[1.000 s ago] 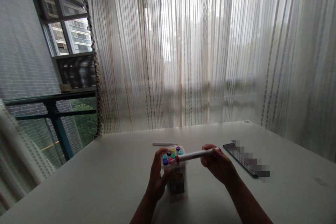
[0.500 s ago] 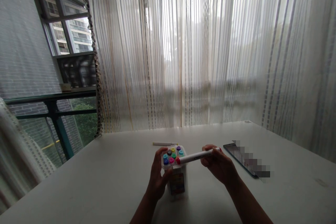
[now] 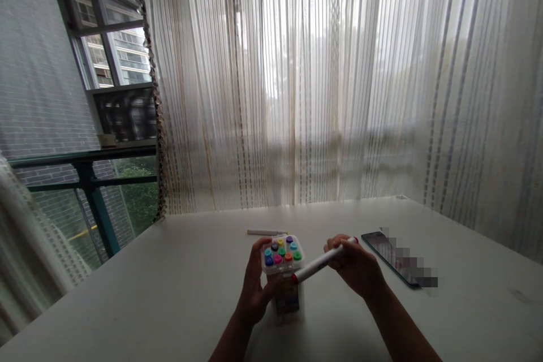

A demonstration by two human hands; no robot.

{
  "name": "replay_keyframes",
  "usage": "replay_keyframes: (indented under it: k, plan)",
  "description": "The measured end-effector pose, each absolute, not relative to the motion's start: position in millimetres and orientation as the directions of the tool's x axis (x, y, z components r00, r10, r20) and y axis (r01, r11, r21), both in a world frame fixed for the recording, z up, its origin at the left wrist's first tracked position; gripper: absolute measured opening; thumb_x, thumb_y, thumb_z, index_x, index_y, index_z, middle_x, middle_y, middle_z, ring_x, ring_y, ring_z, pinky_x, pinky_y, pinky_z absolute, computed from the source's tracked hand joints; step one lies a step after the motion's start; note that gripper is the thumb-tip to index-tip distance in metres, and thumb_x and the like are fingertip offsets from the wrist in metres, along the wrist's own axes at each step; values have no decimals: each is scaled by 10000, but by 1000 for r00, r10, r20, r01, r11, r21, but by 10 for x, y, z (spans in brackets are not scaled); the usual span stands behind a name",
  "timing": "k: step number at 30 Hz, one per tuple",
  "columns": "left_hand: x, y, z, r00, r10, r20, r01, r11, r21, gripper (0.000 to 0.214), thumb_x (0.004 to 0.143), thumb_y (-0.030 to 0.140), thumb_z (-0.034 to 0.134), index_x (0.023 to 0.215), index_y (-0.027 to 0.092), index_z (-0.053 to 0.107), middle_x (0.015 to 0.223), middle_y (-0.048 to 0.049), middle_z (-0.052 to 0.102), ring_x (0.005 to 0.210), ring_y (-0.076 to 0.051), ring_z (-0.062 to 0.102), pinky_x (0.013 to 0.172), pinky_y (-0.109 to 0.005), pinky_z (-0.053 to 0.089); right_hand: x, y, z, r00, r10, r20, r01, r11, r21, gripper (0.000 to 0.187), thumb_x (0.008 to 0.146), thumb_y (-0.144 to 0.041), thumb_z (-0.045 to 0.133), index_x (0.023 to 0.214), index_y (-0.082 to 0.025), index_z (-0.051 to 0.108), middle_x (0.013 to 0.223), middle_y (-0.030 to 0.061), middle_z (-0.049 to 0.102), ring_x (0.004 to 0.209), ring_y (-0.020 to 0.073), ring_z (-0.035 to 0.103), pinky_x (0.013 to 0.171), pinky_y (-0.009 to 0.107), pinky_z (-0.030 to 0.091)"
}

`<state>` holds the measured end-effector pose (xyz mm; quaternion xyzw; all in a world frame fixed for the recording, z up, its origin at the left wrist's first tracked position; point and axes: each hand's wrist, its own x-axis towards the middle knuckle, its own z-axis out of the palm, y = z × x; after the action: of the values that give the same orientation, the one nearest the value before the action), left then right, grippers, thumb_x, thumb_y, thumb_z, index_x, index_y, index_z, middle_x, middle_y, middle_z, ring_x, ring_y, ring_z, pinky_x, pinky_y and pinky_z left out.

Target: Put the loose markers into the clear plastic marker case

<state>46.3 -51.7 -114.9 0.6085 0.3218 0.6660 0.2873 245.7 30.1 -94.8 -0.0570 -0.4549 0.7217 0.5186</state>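
My left hand (image 3: 254, 288) is wrapped round the left side of a clear plastic marker case (image 3: 300, 302), which stands upright on the table. Several markers with coloured caps (image 3: 282, 251) fill its top. In my right hand (image 3: 354, 266) is a white marker with red ends (image 3: 320, 263), gripped near its far right end. It slants down to the left, and its lower red end is in front of the case, just below the rim. Whether that end touches the case or my left thumb, I cannot tell. Another white marker with a yellow end (image 3: 265, 232) lies behind the case.
A phone (image 3: 390, 257), partly pixelated, lies on the white table (image 3: 169, 283) to the right of my right hand. Sheer striped curtains (image 3: 318, 96) hang behind the table. A green railing (image 3: 89, 181) and a window stand at the left.
The red-ended marker has tilted, its left end dropping from over the case's caps to in front of the case. Orange and green caps now show. My left hand keeps its hold.
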Motion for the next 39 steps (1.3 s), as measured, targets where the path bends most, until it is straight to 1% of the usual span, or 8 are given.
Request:
replay_keyframes:
  k: [5,10,14,19,24,30,33,39]
  plan:
    - [425,-513,-1160,-19,768,640,45,-639,768,597,710,428,596,1197,198,337,1144,-114,484,1048,-305,494,875,-405,398,2456,319,-946,-415,823,386,-701,-19,-713,141,667,-270,635,593,-150,648,495,-12,381,489,88,322,434,236,239]
    - [449,-484,-1195,-95,740,666,99,-659,746,590,695,400,618,1186,205,355,1139,-105,485,1017,-287,507,882,-393,389,2448,329,-961,-414,827,380,-689,-12,-725,134,683,-251,627,598,-148,640,492,-15,384,480,82,317,429,231,243]
    - [457,-472,-1194,-107,730,675,133,-662,737,584,685,448,621,1158,201,384,1108,-98,501,1000,-280,507,883,-393,380,2446,335,-972,-425,821,381,-681,-13,-732,133,687,-252,627,603,-149,637,486,-19,381,475,76,324,430,227,247]
    - [460,-480,-1167,-135,716,685,176,-663,728,555,695,480,611,1130,200,410,1071,-88,526,959,-259,525,837,-363,401,2445,331,-968,-421,825,377,-690,-21,-724,129,665,-255,644,592,-149,644,481,-21,384,475,74,344,429,223,246]
    - [475,-481,-1158,-138,718,682,148,-666,731,549,700,514,594,1120,208,415,1047,-76,534,900,-243,556,776,-337,430,2441,305,-973,-442,820,364,-690,-52,-722,136,646,-285,680,620,-152,663,480,-17,412,481,78,348,440,226,268]
    - [477,-488,-1158,-136,741,658,123,-646,753,543,698,482,610,1120,213,399,1074,-78,516,937,-257,553,793,-349,436,2455,316,-1013,-440,816,375,-699,-49,-714,181,654,-344,688,698,-169,681,502,-3,460,504,106,393,461,252,319]
    - [473,-495,-1155,-137,740,659,145,-643,752,528,705,474,604,1116,213,402,1066,-71,518,926,-250,553,794,-347,434,2455,325,-1024,-437,813,385,-703,-41,-710,176,666,-337,683,734,-174,683,550,4,498,507,103,405,470,257,338]
    - [477,-504,-1155,-146,742,654,155,-636,756,547,700,470,610,1128,207,393,1082,-81,513,951,-261,544,819,-360,424,2454,320,-1025,-458,796,396,-711,-60,-701,173,668,-327,687,754,-177,684,557,1,514,517,102,423,479,252,353]
